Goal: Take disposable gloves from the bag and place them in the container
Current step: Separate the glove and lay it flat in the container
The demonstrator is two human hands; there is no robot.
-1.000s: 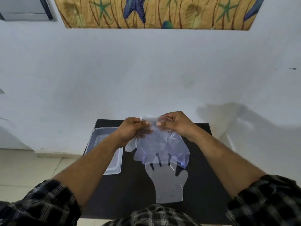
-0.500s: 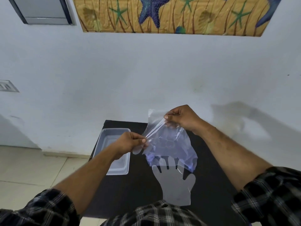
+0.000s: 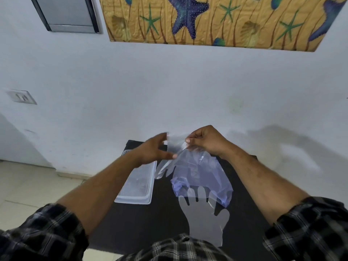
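Observation:
My right hand [image 3: 206,142] pinches the top edge of a clear plastic bag [image 3: 201,178] with bluish contents and holds it above the black table [image 3: 150,223]. My left hand [image 3: 152,150] is blurred at the bag's mouth, with fingers spread and nothing clearly in them. One clear glove [image 3: 162,169] hangs partly out of the bag's left side, just below my left fingers. Another clear glove [image 3: 204,221] lies flat on the table under the bag. The clear rectangular container [image 3: 136,185] stands on the table's left side, beneath my left forearm.
The table stands against a white wall [image 3: 169,91], with tiled floor [image 3: 28,185] off its left edge. A wall socket [image 3: 21,97] is at the far left. My plaid sleeves fill the lower corners.
My left hand let go of the bag's edge and moved up to its mouth with fingers spread. My right hand kept its pinch on the bag. One glove now hangs out at the left.

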